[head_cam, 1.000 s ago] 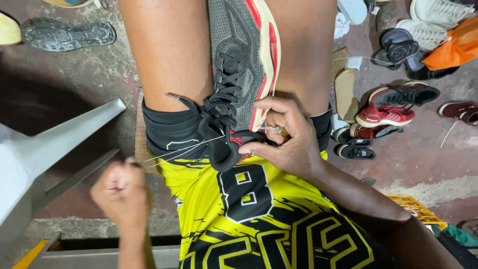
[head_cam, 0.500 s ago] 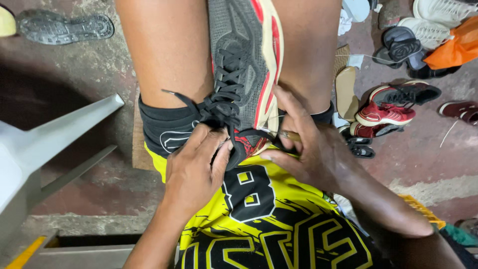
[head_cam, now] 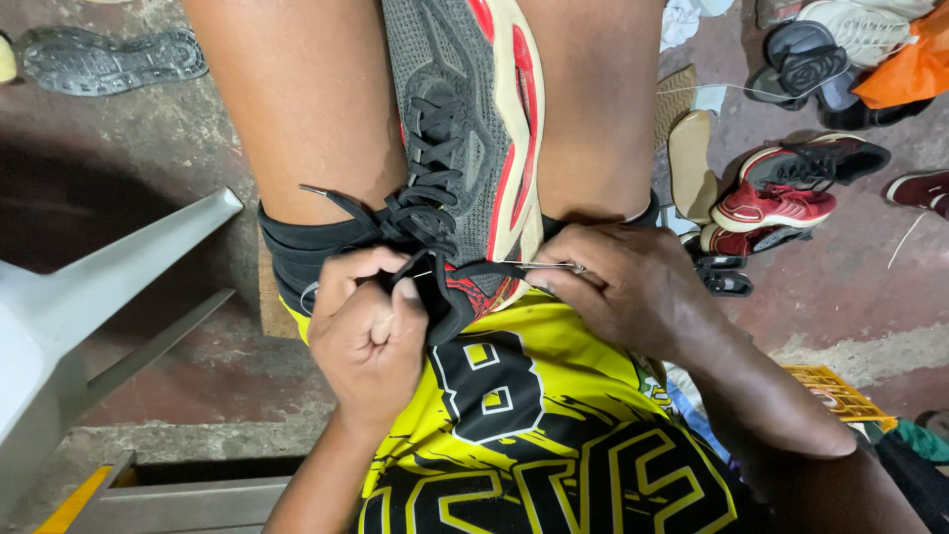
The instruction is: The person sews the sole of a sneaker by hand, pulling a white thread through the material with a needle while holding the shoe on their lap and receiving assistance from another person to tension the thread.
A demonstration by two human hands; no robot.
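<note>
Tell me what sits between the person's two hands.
In the head view, the heel end of the grey sneaker clamped between the knees lies between the left hand and the right hand.

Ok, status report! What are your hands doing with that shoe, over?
Left hand gripping the heel of the grey shoe. Right hand pinching a needle at its side. Laces loose nearby.
</note>
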